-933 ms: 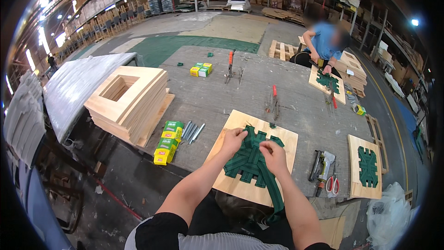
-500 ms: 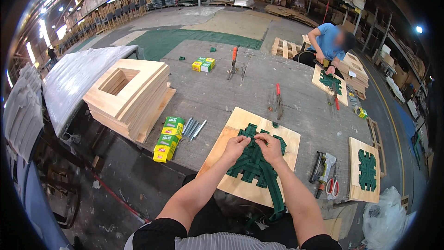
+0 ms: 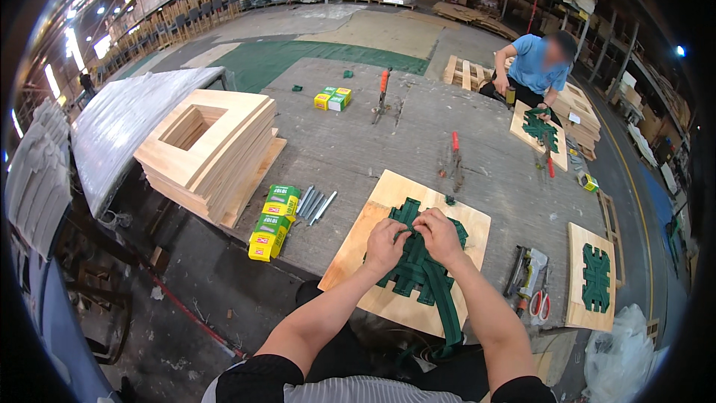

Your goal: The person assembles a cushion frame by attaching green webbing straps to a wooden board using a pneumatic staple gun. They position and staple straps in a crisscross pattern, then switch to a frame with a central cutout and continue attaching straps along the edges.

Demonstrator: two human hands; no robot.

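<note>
A square wooden panel [image 3: 359, 242] lies on the table in front of me, with dark green webbing straps [image 3: 409, 275] crossing over its middle. My left hand [image 3: 386, 245] and my right hand [image 3: 438, 234] meet above the far part of the webbing. Their fingertips are pinched together on a green webbing strap, partly hidden by the fingers. A loose length of strap [image 3: 445, 312] trails over the panel's near edge toward my lap. Right of the panel lie a staple gun [image 3: 528, 270] and red-handled scissors [image 3: 541, 303].
Staple boxes [image 3: 273, 224] and staple strips [image 3: 315, 204] sit to the left, beside stacked wooden frames [image 3: 205, 157]. A red-handled tool [image 3: 456, 158] stands beyond my panel. Another webbed panel [image 3: 594, 283] lies at right. Across the table, a co-worker [image 3: 538, 63] handles a similar panel [image 3: 548, 142].
My hands stay at the far part of the webbing, and my left fingers are more curled. The co-worker's hands have shifted over their panel. The whole view has moved slightly.
</note>
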